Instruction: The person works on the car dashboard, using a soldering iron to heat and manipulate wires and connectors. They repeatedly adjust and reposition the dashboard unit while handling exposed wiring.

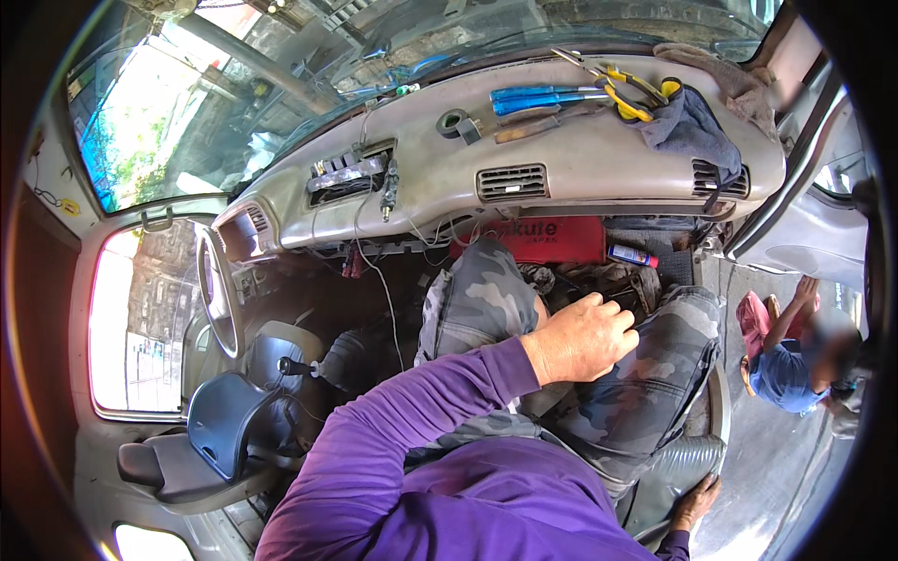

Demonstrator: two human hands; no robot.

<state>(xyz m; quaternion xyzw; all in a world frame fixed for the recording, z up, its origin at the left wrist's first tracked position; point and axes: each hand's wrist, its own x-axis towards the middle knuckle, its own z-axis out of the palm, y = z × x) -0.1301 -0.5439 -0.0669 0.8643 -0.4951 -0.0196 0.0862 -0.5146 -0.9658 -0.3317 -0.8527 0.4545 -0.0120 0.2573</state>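
My left hand (585, 338) hovers over my lap, between my knees in camouflage trousers, its fingers curled together. Whatever may be inside those fingers is hidden from view. Low on the right, my right hand (694, 505) rests against the outer edge of the dark seat (678, 472), fingers stretched along it. Beyond my knees a red case (552, 243) lies in the footwell under the dashboard. A small blue and red spray can (632, 255) is beside it.
Across the dashboard (430, 187) lie blue-handled screwdrivers (538, 99), yellow-handled pliers (629, 101), a tape roll (453, 122) and a grey cloth (692, 136). Loose wires hang from an opened dashboard slot (346, 178). Left are the gear lever (295, 367) and steering wheel (217, 290). Outside, a person (790, 374) sits low.
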